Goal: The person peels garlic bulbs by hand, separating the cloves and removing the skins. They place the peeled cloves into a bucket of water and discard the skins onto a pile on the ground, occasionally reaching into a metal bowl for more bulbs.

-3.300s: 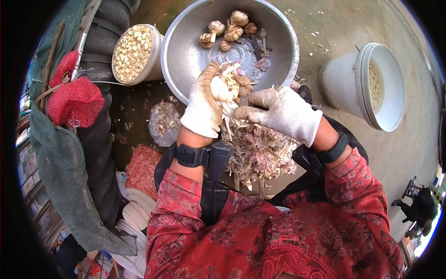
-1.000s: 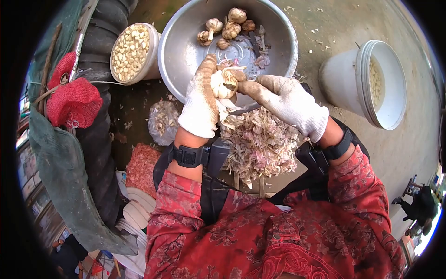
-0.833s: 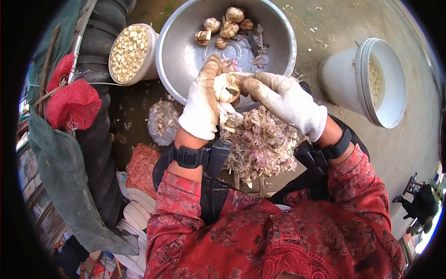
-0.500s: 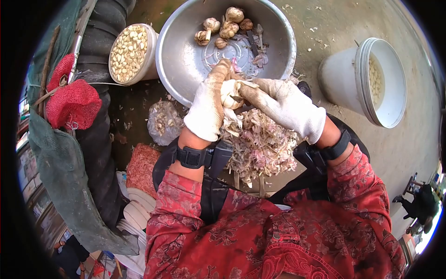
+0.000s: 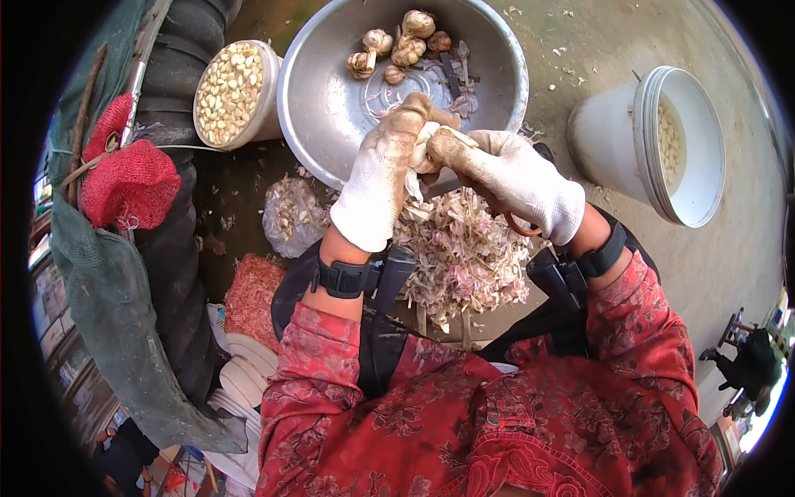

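Observation:
Both my hands wear white work gloves with brown-stained fingers. A partly peeled garlic bulb (image 5: 422, 153) is gripped between them, above the near rim of a metal basin (image 5: 319, 99). My left hand (image 5: 374, 178) closes around its left side. The fingers of my right hand (image 5: 517, 178) press on the bulb from the right and partly hide it. Below the right palm shows a brown loop (image 5: 522, 226), perhaps a tool handle; the rest is hidden. Several whole garlic bulbs (image 5: 409, 51) and some skins lie in the basin. A heap of garlic skins (image 5: 468, 257) lies beneath my hands.
A bucket full of peeled cloves (image 5: 230, 95) stands left of the basin. To the right, a white bucket (image 5: 604, 132) leans over with cloves inside. A plastic bag (image 5: 292, 218), a red mesh sack (image 5: 137, 184) and a black ribbed pipe (image 5: 170, 273) are at left.
My hands have turned and shifted slightly up over the basin's rim. The bulb is now more covered by the fingers. The brown loop has come into sight under my right hand.

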`<state>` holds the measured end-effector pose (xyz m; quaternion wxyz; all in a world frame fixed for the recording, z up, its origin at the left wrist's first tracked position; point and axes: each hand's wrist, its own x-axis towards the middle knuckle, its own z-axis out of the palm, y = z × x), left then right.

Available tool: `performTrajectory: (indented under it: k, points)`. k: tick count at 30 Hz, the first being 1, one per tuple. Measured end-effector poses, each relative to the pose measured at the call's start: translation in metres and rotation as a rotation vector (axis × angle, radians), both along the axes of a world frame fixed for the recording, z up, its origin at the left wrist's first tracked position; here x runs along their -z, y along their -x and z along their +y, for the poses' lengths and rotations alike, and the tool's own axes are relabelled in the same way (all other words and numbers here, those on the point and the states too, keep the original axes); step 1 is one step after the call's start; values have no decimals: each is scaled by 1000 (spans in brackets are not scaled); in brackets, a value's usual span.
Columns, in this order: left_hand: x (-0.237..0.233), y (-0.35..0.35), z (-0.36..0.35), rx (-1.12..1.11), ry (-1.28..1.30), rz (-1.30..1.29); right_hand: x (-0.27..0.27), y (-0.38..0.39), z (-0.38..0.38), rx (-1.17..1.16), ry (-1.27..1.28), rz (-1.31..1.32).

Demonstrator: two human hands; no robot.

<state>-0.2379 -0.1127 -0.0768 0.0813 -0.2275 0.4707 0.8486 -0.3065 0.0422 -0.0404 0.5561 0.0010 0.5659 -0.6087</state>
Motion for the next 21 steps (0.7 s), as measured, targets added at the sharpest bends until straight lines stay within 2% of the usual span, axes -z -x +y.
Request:
performTrajectory:
  k: [2, 8, 10, 14, 16, 17, 18, 21]
  points:
    - [-1, -3, 4, -39, 81, -107, 2, -1, 1, 12, 52, -59]
    - [-7, -2, 2, -64, -88, -172, 20, -10, -2, 18, 120, -89]
    - [-2, -3, 1, -69, -112, -156, 28, -14, -3, 15, 117, 98]
    - [2, -3, 3, -127, -111, -176, 27, -18, -3, -11, 64, 221]
    - [2, -3, 3, -161, -106, -176, 23, -20, -3, -195, 5, 472]
    - [4, -3, 0, -124, -79, -176, 37, -25, -2, -197, 29, 638]
    - [2, -1, -1, -86, -52, -175, 35, -24, -2, -196, 28, 638]
    - [-4, 1, -4, -57, -35, -264, 21, -20, 0, -401, -19, 818]
